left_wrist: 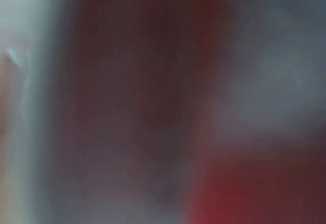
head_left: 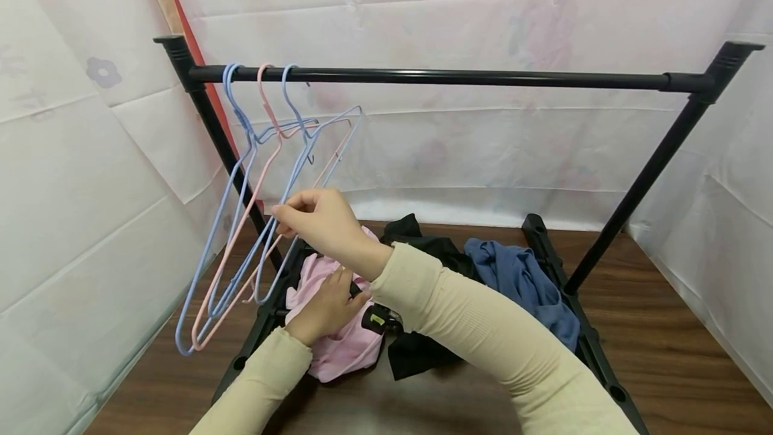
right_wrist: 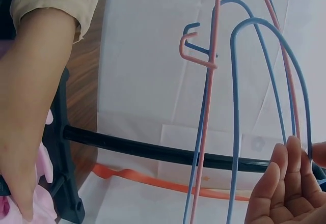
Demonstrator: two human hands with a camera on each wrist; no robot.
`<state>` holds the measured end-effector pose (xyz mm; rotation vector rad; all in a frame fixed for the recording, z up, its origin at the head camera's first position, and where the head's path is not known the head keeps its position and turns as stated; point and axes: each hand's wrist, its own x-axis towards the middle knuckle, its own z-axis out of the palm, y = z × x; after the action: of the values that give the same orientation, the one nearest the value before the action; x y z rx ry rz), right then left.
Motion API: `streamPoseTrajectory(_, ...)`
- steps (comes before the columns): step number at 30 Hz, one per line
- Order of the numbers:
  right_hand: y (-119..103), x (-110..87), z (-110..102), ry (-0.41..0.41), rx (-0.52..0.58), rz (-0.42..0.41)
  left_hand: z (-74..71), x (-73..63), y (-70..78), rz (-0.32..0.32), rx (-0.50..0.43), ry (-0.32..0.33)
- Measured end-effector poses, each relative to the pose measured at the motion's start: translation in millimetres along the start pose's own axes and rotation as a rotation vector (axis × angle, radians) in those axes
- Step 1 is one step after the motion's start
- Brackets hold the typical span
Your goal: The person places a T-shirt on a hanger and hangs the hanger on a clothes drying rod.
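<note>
My right hand [head_left: 329, 227] pinches the side of a blue hanger [head_left: 298, 173] between thumb and fingertips. The hanger's hook is over the black rail [head_left: 423, 76]. In the right wrist view, the right hand [right_wrist: 290, 188] shows at the lower right, its fingers at the blue wire. Beside that hanger hang a pink hanger [head_left: 247, 210] and more blue hangers [head_left: 220, 213], close together at the rail's left end. Below, my left hand [head_left: 331, 304] rests on a pink garment [head_left: 347, 351], fingers loosely extended and thumb apart. The left wrist view is too blurred to read.
On the floor inside the rack lie a black garment [head_left: 423, 354] and a blue garment [head_left: 522, 280]. Slanted black posts [head_left: 652, 173] and floor bars [head_left: 604, 368] frame them. A small black device [head_left: 376, 319] with a green light sits under my right wrist. White sheets [head_left: 483, 153] surround the rack.
</note>
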<state>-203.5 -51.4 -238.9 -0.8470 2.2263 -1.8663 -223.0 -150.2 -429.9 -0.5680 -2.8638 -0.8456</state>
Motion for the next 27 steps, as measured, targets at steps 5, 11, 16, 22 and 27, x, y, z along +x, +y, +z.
streamPoseTrajectory(5,-0.7,-1.5,-3.9,0.002,-0.040,-0.008,-0.5,-1.6,0.5,-0.022,-0.006,-0.006)
streamPoseTrajectory(11,-1.5,-2.1,-10.5,0.012,-0.061,-0.011,-0.7,-1.1,0.5,-0.048,-0.017,-0.029)
streamPoseTrajectory(16,-0.5,-3.8,-15.8,0.005,-0.054,-0.011,-2.1,-1.3,2.4,-0.047,-0.011,-0.032)
streamPoseTrajectory(22,-2.1,-6.3,-20.9,0.004,-0.030,-0.006,-3.8,-3.4,4.2,-0.048,-0.007,-0.046)
streamPoseTrajectory(27,-6.8,-7.9,-27.2,0.007,0.009,-0.024,-2.7,-2.8,3.1,-0.076,0.015,-0.070)
